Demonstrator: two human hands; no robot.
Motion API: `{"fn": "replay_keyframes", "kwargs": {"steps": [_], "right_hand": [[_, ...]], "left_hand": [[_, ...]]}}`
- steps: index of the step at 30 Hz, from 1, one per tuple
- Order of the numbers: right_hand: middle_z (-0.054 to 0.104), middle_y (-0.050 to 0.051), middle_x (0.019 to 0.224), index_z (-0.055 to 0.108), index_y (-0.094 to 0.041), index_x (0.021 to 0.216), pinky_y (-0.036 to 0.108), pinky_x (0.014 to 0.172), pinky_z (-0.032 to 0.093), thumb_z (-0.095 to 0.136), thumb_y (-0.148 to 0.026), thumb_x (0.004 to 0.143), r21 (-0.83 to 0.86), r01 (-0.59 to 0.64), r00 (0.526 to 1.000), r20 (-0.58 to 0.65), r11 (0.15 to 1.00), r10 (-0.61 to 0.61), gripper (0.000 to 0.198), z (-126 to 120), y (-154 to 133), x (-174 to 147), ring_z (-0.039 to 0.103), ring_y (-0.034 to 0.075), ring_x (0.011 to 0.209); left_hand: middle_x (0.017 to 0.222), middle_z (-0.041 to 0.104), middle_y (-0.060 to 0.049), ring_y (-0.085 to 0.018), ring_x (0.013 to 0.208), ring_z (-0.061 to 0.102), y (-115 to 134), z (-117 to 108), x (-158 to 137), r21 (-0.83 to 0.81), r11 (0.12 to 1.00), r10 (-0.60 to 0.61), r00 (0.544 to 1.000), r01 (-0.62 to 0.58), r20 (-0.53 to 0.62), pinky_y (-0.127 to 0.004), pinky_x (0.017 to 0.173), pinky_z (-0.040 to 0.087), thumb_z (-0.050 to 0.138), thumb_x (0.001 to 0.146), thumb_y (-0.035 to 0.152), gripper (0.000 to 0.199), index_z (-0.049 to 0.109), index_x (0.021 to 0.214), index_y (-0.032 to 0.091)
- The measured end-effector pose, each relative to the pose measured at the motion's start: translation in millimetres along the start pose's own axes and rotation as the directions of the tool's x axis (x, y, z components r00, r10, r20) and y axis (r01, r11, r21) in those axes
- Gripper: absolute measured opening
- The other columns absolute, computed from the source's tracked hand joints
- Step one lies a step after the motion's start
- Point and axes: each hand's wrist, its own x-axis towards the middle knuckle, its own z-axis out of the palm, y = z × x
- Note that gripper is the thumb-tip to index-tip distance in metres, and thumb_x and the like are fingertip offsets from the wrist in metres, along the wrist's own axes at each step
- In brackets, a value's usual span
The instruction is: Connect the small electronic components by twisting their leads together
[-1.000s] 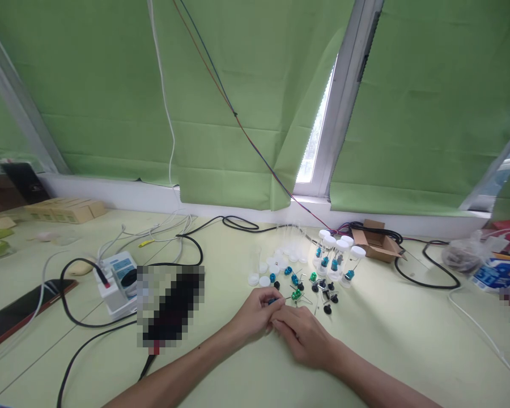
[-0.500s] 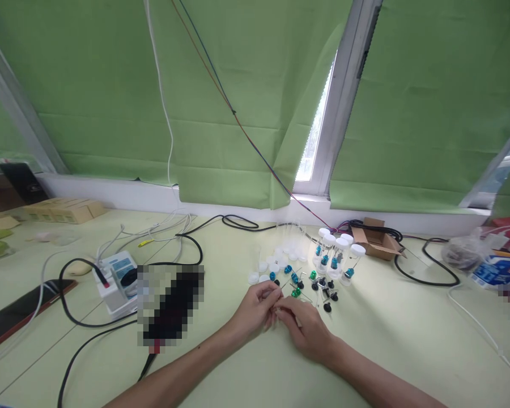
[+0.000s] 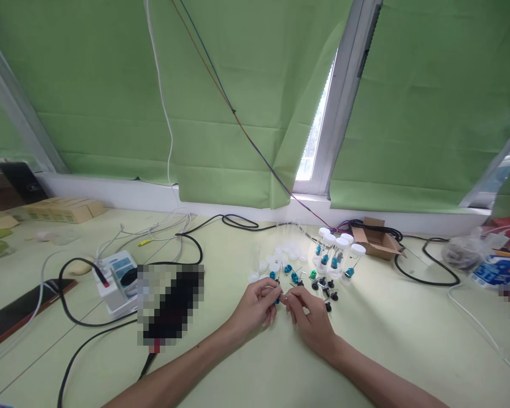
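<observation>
My left hand [image 3: 255, 306] is closed in a pinch on a small blue part with a thin metal pin [image 3: 280, 273]; the pin points up past the fingertips, and a bit of blue shows under them. Close on its right, my right hand [image 3: 312, 320] has thumb and forefinger pressed together; anything between them is too small to make out. Just beyond the hands lie loose blue parts [image 3: 294, 277], a green part [image 3: 313, 274] and several black round-headed pieces with metal pins [image 3: 334, 296]. Clear white-capped vials [image 3: 349, 272] with blue parts inside stand behind, to the right.
White caps [image 3: 263, 265] and clear tubes [image 3: 295, 232] sit past the loose parts. An open cardboard box [image 3: 376, 241] stands near the wall. At left are a white power strip [image 3: 119, 283], black cables [image 3: 198, 249] and a pixelated dark object [image 3: 174, 306].
My right fingertips have moved slightly right, away from the left ones. The thin pin in my left hand now stands more upright, and blue shows beneath the fingers.
</observation>
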Motion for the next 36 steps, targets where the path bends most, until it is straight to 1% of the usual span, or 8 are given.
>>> {"fn": "replay_keyframes", "kwargs": {"steps": [8,18,24,29,33,36], "right_hand": [[0.056,-0.003,0.058,0.056,-0.019,0.077,0.021,0.05,0.042,0.041,-0.03,0.099,0.015,-0.007,0.999,0.034,1.0,0.006,0.029,-0.4,0.7,-0.6,0.05,0.009,0.046],[0.054,-0.003,0.056,0.055,-0.019,0.076,0.021,0.049,0.04,0.039,-0.028,0.099,0.041,-0.013,0.999,0.036,0.999,0.012,0.029,0.2,2.3,-1.0,0.048,0.009,0.044],[0.055,-0.003,0.06,0.055,-0.019,0.082,0.021,0.048,0.039,0.039,-0.028,0.099,0.077,-0.042,0.998,0.04,0.996,0.039,0.025,1.1,3.8,-2.1,0.047,0.009,0.044],[0.055,-0.002,0.063,0.056,-0.018,0.09,0.021,0.047,0.04,0.039,-0.029,0.099,0.088,-0.072,0.997,0.006,0.993,0.072,0.022,1.9,7.2,-2.9,0.048,0.009,0.045],[0.054,-0.002,0.06,0.055,-0.019,0.084,0.021,0.048,0.039,0.039,-0.029,0.099,0.052,-0.085,0.996,-0.021,0.995,0.086,0.024,1.6,6.3,-2.0,0.048,0.01,0.046],[0.053,-0.002,0.059,0.051,-0.019,0.075,0.021,0.05,0.038,0.038,-0.029,0.099,0.013,-0.081,0.996,-0.03,0.997,0.081,0.028,1.5,4.4,-1.5,0.048,0.01,0.047]], "left_hand": [[0.062,0.059,0.002,-0.007,0.04,0.048,-1.0,-0.1,-0.3,-0.015,1.0,-0.007,0.999,0.008,0.037,-0.019,0.035,0.028,0.069,0.077,0.048,0.035,0.054,0.077,0.016],[0.073,0.061,-0.003,-0.006,0.042,0.049,-2.2,-0.4,-1.9,0.019,1.0,-0.004,0.997,0.002,0.08,-0.02,0.037,0.031,0.064,0.082,0.047,0.035,0.058,0.075,0.014],[0.073,0.062,-0.004,-0.006,0.043,0.048,1.3,2.2,-3.1,0.017,1.0,0.006,0.998,-0.007,0.057,-0.02,0.038,0.032,0.064,0.081,0.047,0.035,0.058,0.073,0.013],[0.072,0.062,-0.003,-0.006,0.042,0.047,3.0,2.1,-3.1,0.021,0.999,0.028,0.999,-0.028,0.015,-0.02,0.039,0.033,0.063,0.083,0.045,0.033,0.058,0.075,0.013],[0.072,0.062,-0.003,-0.005,0.04,0.047,0.9,0.6,-1.0,0.008,0.999,0.04,0.999,-0.04,0.009,-0.019,0.039,0.032,0.062,0.084,0.044,0.032,0.057,0.075,0.014],[0.073,0.062,-0.004,-0.006,0.04,0.047,-0.4,0.4,-0.3,0.01,0.999,0.039,0.999,-0.039,0.004,-0.019,0.037,0.031,0.062,0.084,0.044,0.032,0.057,0.075,0.014]]}}
